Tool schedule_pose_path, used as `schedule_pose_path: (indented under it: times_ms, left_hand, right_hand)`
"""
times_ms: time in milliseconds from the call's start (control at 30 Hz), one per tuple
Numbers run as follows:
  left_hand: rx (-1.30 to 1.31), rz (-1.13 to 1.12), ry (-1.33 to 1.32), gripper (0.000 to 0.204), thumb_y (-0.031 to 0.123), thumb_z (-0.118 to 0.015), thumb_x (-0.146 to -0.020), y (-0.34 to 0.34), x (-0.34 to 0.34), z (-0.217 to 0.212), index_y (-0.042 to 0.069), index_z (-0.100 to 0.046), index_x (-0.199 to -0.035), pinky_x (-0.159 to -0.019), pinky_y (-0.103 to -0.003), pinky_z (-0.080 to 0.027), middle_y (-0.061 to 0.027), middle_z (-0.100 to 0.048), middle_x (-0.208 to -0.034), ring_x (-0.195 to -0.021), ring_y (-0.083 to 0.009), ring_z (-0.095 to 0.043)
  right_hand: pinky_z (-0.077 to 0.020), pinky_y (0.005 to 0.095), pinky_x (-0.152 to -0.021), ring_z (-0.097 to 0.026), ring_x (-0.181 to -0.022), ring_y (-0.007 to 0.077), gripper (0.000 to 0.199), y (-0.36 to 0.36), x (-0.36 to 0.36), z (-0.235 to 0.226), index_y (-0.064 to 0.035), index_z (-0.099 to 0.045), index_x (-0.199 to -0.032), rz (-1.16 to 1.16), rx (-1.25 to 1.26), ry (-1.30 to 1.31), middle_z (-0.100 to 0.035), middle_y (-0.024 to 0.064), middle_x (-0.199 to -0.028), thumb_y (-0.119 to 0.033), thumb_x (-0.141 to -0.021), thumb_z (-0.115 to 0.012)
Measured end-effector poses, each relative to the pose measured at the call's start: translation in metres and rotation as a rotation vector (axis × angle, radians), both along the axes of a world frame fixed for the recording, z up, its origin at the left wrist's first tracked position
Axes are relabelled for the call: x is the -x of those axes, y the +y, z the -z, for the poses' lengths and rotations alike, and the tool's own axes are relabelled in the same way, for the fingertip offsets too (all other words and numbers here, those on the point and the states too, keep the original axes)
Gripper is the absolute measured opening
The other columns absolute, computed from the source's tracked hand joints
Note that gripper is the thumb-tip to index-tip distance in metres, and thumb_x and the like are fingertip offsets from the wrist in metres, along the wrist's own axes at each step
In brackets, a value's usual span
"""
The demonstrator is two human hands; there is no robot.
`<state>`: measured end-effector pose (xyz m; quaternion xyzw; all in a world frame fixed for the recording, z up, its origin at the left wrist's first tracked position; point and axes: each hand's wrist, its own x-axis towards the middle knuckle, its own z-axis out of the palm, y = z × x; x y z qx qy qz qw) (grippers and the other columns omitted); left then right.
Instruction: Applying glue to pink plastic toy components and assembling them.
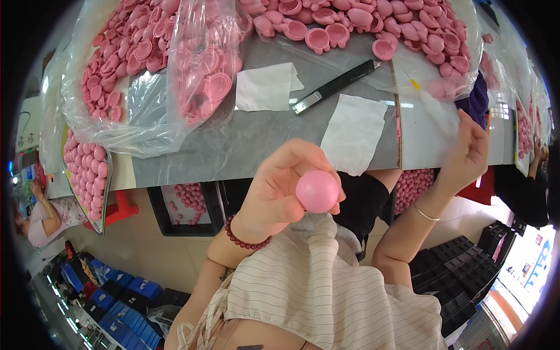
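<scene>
My left hand (277,189) is closed round a smooth pink ball (317,191) in front of my body, short of the table's near edge. Off to the right, my right hand (470,149) is raised with thumb and fingers pressed together. Whatever those fingertips hold, if anything, is too small to make out. Just beyond them lies a dark purple cloth (475,100). On the grey table (233,137), past my left hand, are two white cloth-like pieces, one nearer (354,133) and one farther (265,87). A long black bar-shaped tool (338,86) lies slanted between them.
Pink hollow shell pieces are heaped at the far left (140,52) and far right (431,35), around clear plastic bags (131,140). A tray of pink balls (87,175) stands left. Black crates (458,268) stack behind right. Other people work at left (52,219) and right (522,189).
</scene>
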<state>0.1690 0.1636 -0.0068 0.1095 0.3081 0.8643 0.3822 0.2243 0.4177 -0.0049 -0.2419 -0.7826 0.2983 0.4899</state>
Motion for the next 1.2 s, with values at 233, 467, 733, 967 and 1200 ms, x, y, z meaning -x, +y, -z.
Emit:
schedule_pose_path:
  times_ms: [233,467,733,967,1200]
  left_hand:
    - [0.027,0.046,-0.043,0.054,0.044,-0.069,-0.061,-0.003,0.001,-0.004,0.006,-0.045,-0.092,-0.054,-0.028,-0.045,-0.0077,-0.052,-0.073,-0.066,-0.0172,-0.052]
    - [0.062,-0.042,0.126,0.054,0.044,-0.068,-0.062,-0.004,0.004,0.002,0.004,-0.047,-0.091,-0.057,-0.029,-0.047,-0.0077,-0.053,-0.074,-0.068,-0.0167,-0.051]
    - [0.048,-0.190,0.340,0.044,0.021,-0.070,-0.065,-0.038,0.020,0.001,-0.004,-0.049,-0.096,-0.071,-0.029,-0.044,-0.0145,-0.056,-0.089,-0.080,-0.0189,-0.055]
    - [1.390,-1.400,1.197,0.025,0.005,-0.055,-0.075,-0.182,0.095,-0.012,-0.001,-0.054,-0.099,-0.079,-0.027,-0.040,-0.0096,-0.057,-0.095,-0.088,-0.0170,-0.053]
    - [1.877,-0.952,1.311,0.029,0.012,-0.044,-0.082,-0.219,0.102,-0.002,-0.002,-0.050,-0.108,-0.085,-0.033,-0.036,-0.0134,-0.053,-0.107,-0.100,-0.0266,-0.048]
  right_hand:
    - [-0.0290,0.0199,-0.053,-0.045,-0.061,0.0051,0.017,-0.023,0.012,-0.007,-0.0035,-0.059,-0.082,-0.081,-0.183,-0.333,-0.055,-0.0015,-0.069,-0.016,-0.070,-0.063]
    - [-0.0297,0.0203,-0.052,-0.043,-0.060,0.0074,0.019,-0.036,0.006,-0.018,-0.0024,-0.058,-0.081,-0.205,-0.123,-0.532,-0.052,0.0018,-0.070,-0.012,-0.067,-0.065]
    - [-0.0365,0.0178,-0.058,-0.048,-0.065,0.0107,0.028,-0.022,-0.007,0.000,0.0009,-0.049,-0.097,-0.263,0.076,-0.234,-0.055,0.0049,-0.079,-0.019,-0.078,-0.056]
    - [-0.0383,0.0216,-0.061,-0.049,-0.073,0.0131,0.036,-0.018,-0.012,0.001,0.0009,-0.040,-0.107,-0.339,0.517,0.135,-0.055,0.0105,-0.083,-0.024,-0.083,-0.048]
    - [-0.0333,0.0228,-0.059,-0.045,-0.072,0.0126,0.029,-0.020,-0.011,0.000,0.0014,-0.042,-0.099,-0.356,0.530,0.109,-0.053,0.0103,-0.076,-0.023,-0.083,-0.046]
